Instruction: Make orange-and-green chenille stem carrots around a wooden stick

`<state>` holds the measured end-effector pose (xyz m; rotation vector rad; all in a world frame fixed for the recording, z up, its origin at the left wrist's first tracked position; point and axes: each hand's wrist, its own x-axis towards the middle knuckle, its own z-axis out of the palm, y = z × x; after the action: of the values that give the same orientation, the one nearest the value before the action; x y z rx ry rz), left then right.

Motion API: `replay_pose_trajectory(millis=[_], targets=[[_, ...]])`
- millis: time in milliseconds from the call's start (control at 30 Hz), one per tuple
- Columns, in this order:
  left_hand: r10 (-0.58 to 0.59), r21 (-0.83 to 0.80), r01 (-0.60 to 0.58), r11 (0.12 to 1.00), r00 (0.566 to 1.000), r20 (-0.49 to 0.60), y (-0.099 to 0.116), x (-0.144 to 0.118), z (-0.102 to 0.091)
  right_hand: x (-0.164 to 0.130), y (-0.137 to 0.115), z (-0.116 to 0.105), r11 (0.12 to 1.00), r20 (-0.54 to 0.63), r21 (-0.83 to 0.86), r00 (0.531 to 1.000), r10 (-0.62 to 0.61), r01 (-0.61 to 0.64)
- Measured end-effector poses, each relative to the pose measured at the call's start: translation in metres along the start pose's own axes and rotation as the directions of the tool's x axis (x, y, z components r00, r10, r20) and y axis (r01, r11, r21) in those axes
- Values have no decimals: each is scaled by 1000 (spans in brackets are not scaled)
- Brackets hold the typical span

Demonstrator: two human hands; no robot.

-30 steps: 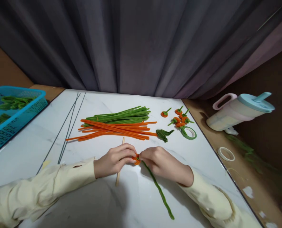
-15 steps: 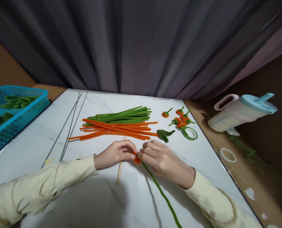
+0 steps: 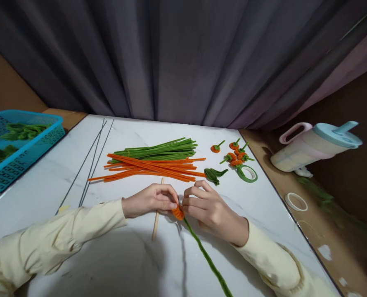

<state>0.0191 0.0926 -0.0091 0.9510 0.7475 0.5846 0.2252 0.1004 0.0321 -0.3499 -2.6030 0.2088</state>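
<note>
My left hand point(image 3: 152, 201) pinches a small ribbed orange pumpkin of bent pipe cleaner point(image 3: 178, 213) between thumb and fingers. A long green pipe cleaner point(image 3: 203, 249) runs from the pumpkin down to the lower right, beyond the view. At the pumpkin's right edge, the bent fingers of my right hand point(image 3: 212, 210) are drawn together; what lies between their tips is hidden. Beneath my left fingers, a thin wooden stick point(image 3: 155, 225) lies on the white marbled tabletop point(image 3: 121, 264).
Bundles of green pipe cleaners point(image 3: 167, 149) and orange pipe cleaners point(image 3: 149, 168) lie ahead. Folded green pieces point(image 3: 213, 175), several finished little pumpkins point(image 3: 233, 156) and green tape point(image 3: 247, 173) sit right. A tumbler point(image 3: 310, 146) stands far right, a blue basket point(image 3: 51, 138) left, thin wires point(image 3: 92, 165) nearby.
The orange pumpkin has tilted and shows more of its ribbed side. My right hand has shifted slightly, with its index finger raised higher. The green pipe cleaner has swung a little left.
</note>
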Motion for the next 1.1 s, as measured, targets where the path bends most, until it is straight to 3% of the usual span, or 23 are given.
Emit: replay_pose_trajectory(millis=[133, 233, 367, 467, 567, 633, 733, 800, 900, 1000, 1100], targets=[[-22, -6, 22, 1000, 999, 35, 1, 1, 1, -2, 4, 0, 995, 1, 95, 1000, 13, -13], [-30, -32, 31, 999, 999, 23, 2, 2, 0, -3, 11, -6, 982, 66, 165, 995, 77, -87], [-35, -72, 33, 997, 999, -16, 5, 0, 1, -6, 25, -18, 974, 162, 72, 967, 199, -213], [-22, -104, 19, 994, 999, -26, 6, -1, 1, -13, 35, -24, 946, 46, -35, 945, 324, -322], [-13, -173, 10, 985, 1000, -18, 5, -1, -3, -23, 37, -21, 889, -113, -23, 885, 452, -457], [-6, -216, 1, 976, 1000, -25, 3, 0, -6, -31, 29, -15, 840, -132, 94, 830, 542, -534], [23, -242, -31, 970, 999, -40, 2, 1, -9, -40, 7, -3, 789, -88, 204, 791, 605, -580], [56, -209, -68, 976, 996, -63, 2, 1, -9, -41, -10, 3, 738, -45, 271, 758, 651, -618], [107, -132, -121, 984, 988, -107, 1, 2, -6, -37, -30, 13, 624, -20, 393, 673, 740, -675], [126, -95, -140, 986, 982, -142, -1, 3, -4, -34, -39, 23, 578, -7, 521, 674, 738, -628], [142, -75, -156, 985, 976, -166, -3, 3, -1, -35, -40, 31, 575, -14, 538, 675, 738, -617]])
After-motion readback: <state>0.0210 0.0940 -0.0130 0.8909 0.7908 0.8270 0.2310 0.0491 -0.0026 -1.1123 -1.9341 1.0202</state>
